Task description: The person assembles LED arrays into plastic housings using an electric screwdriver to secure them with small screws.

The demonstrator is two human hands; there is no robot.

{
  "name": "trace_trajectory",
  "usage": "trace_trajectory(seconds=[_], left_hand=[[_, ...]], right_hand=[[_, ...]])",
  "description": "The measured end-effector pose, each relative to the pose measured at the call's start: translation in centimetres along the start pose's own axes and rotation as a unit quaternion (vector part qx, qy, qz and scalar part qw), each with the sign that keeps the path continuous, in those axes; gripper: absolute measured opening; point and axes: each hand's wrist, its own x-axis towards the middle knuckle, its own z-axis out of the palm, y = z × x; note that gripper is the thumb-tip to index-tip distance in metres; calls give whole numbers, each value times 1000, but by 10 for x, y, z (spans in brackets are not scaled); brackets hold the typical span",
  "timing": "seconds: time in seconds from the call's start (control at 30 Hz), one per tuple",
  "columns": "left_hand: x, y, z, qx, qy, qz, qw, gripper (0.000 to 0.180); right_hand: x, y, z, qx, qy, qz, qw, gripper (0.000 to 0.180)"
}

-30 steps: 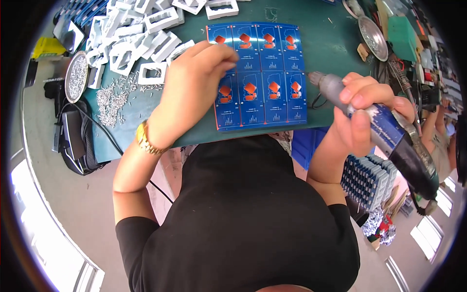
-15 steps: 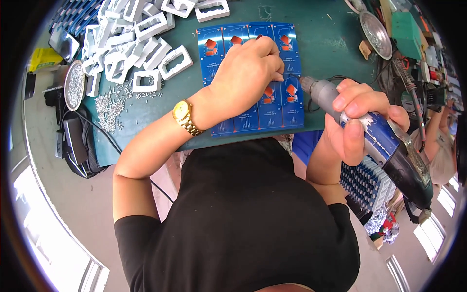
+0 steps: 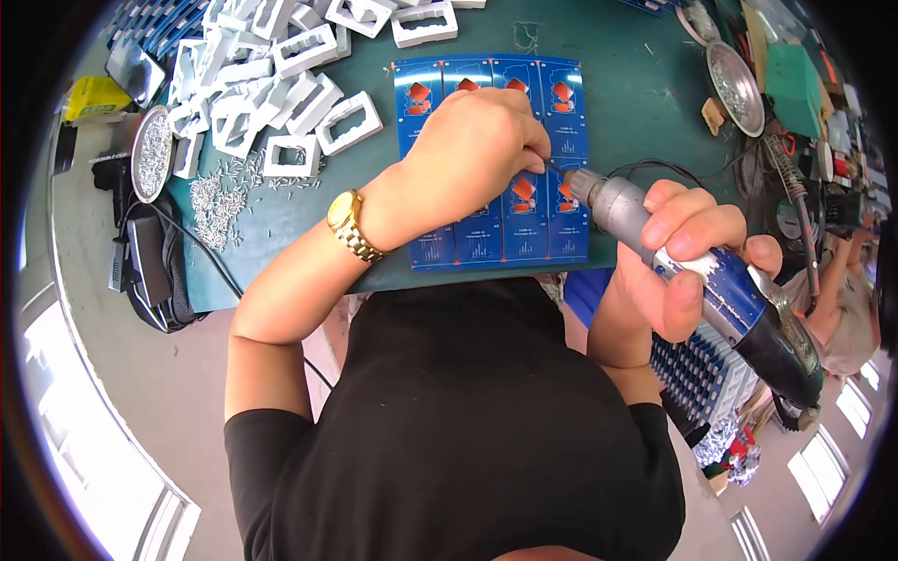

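A sheet of blue printed circuit boards (image 3: 479, 245) with orange-red patches lies near the table's front edge. Over it, my left hand (image 3: 482, 140) is closed in a pinch; whatever its fingertips hold is hidden or too small to make out. My right hand (image 3: 687, 243) wraps around an electric screwdriver (image 3: 622, 208) with a grey nose and blue body. The tool is tilted, its thin dark bit pointing left to the left fingertips. Whether bit and fingers touch, I cannot tell. My left hand and forearm cover part of the sheet.
White plastic frames (image 3: 304, 51) are heaped at the back left, with loose small screws (image 3: 217, 201) in front. A metal dish of screws (image 3: 152, 154) stands at the left edge, another metal dish (image 3: 735, 89) at the back right. A cable (image 3: 655, 166) runs behind the screwdriver.
The screwdriver's tip has moved left and nearer over the sheet, and its bit now reaches the left fingertips. My left hand stays pinched over the boards. The whole view has shifted slightly.
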Motion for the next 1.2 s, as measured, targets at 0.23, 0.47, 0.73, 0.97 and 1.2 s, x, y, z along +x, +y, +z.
trace_trajectory(seconds=[0.23, 0.47, 0.73, 0.97, 1.2], left_hand=[[4, -2, -1, -12, 0, 15, 1000, 9], [2, -5, 0, -8, 1, 4, 1000, 11], [2, -6, 2, -4, 15, 22, 1000, 9], [-22, 14, -57, 126, -61, 61, 988, 31], [-135, 9, -134, 144, 146, -264, 942, 12]], right_hand=[[3, -4, 3, -7, -15, 7, 1000, 52], [2, -4, 13, 28, 62, 35, 997, 56], [30, 0, 19, -50, 28, 68, 996, 55], [42, 16, 30, -45, 45, 89, 994, 57], [44, 24, 31, -55, 15, 81, 995, 57]])
